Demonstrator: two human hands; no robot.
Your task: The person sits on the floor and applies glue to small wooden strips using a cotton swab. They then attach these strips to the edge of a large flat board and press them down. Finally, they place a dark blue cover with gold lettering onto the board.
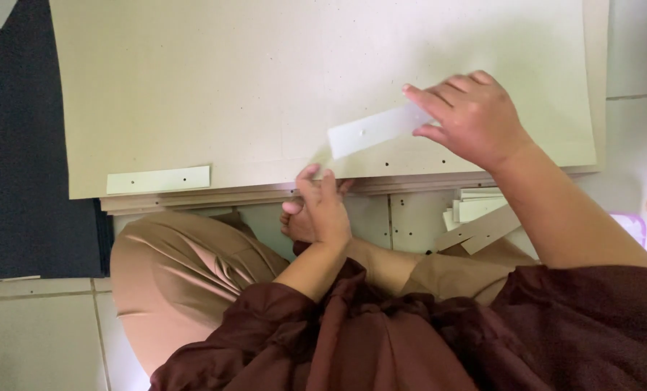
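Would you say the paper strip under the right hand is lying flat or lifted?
Mostly flat: the paper strip lies along the large board, its near end under the right hand.

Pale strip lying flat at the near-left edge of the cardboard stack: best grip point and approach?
Probably the pale strip is best pinched along its near long edge, coming from the person's side. It lies flat on the big cardboard sheet, almost flush with the sheet's near edge, so a fingertip could slide it slightly over and catch it from beneath. Nothing else touches it.

Right hand [475, 116] outstretched, fingers [428, 98] pinched together; left hand [322, 210] low, fingers curled.
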